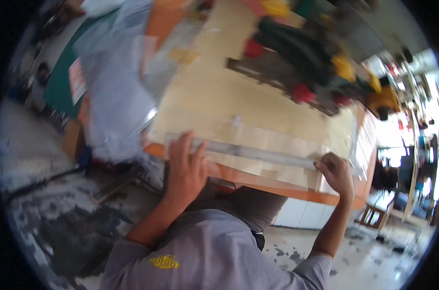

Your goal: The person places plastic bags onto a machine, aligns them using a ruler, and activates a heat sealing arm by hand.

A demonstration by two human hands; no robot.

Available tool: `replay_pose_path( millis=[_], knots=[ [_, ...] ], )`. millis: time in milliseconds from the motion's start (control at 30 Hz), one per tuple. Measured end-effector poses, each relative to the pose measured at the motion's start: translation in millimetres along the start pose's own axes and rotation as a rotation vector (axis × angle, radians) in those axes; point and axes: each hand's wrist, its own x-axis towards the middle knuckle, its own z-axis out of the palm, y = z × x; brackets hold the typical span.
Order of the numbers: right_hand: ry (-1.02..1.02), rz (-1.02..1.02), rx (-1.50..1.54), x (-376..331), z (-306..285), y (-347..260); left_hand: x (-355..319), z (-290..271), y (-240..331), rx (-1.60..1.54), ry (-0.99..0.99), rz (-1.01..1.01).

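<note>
A long, flat grey strip, perhaps a ruler, lies along the near edge of a pale cream sheet on the table. Over the strip's left end rests my left hand, its fingers stretched out and slightly apart. At the other end my right hand is closed, thumb and bent fingers pinching at the strip's tip. Blur hides exactly how the fingertips meet it. Beneath the strip, pale paper or film overhangs the table's orange edge.
Beyond the sheet stands a dark green machine with red knobs and yellow parts. Clear plastic bags are heaped at the left. Papers lie at the table's right end. A small wooden stool stands on the floor at right.
</note>
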Motion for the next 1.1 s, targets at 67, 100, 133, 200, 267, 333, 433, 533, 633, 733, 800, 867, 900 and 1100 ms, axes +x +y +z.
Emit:
replay_pose_path(
  millis=[67,100,133,200,267,333,433,533,633,733,800,867,900,1100],
  knots=[
    [0.061,-0.011,-0.041,-5,-15,23,0,-1,-2,0.058,0.007,0.018],
    [0.110,-0.009,-0.027,-11,-20,41,-2,1,-3,0.056,0.013,0.020],
    [0.188,-0.033,0.036,-19,-24,65,-2,3,-4,0.052,0.019,0.022],
    [0.246,0.019,0.068,-30,-36,100,-1,0,-1,0.066,0.009,0.054],
    [0.292,0.040,0.016,-43,-44,116,1,-2,2,0.091,0.005,0.073],
    [0.389,0.041,0.056,-53,-40,128,1,-2,5,0.127,-0.025,0.029],
    [0.571,-0.016,0.099,-65,-27,130,0,1,4,0.130,0.002,0.038],
    [0.701,0.009,-0.058,-82,-9,129,0,2,3,0.121,-0.026,0.021],
    [0.705,-0.059,-0.057,-91,7,111,-4,2,1,0.144,-0.042,0.006],
    [0.580,-0.097,-0.135,-94,19,104,-3,2,3,0.127,-0.060,-0.023],
    [0.571,-0.094,-0.131,-94,26,108,-4,3,2,0.151,-0.064,-0.032],
    [0.568,-0.084,-0.124,-94,27,108,-4,3,1,0.150,-0.069,-0.038],
    [0.567,-0.077,-0.129,-95,25,107,-4,2,1,0.139,-0.069,-0.047],
    [0.562,0.000,-0.088,-97,24,106,-4,0,2,0.167,-0.082,-0.040]
  ],
)
